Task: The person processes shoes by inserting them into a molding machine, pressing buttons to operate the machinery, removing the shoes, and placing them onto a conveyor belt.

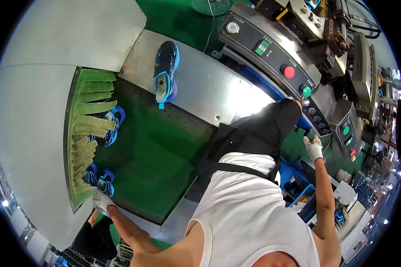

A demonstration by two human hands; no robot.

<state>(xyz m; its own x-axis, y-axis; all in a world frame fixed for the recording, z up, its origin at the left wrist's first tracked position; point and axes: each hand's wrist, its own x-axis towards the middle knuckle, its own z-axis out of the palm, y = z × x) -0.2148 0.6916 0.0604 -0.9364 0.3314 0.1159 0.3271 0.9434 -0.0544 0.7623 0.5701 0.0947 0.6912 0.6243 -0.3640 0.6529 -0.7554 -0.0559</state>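
Note:
My left hand (103, 201), in a white glove, reaches to the lower end of a green strip curtain (92, 120). It is right beside a blue and black sports shoe (106, 181) on the green belt (151, 151); whether its fingers grip the shoe is too small to make out. A second shoe (91, 174) lies next to that one, partly behind the strips. My right hand (314, 147), also gloved, hangs out to the right by the machine's control panel (272, 49), thumb and fingers apart, with nothing visible in it. A single black and blue shoe (166, 71) rests on the metal ledge (200, 80).
Farther up the belt, more blue shoes (113, 124) show among the curtain strips. A grey metal housing (35, 133) borders the belt on the left. A second button box (346, 129) and a blue crate (298, 178) are at the right. Another person (96, 238) is at lower left.

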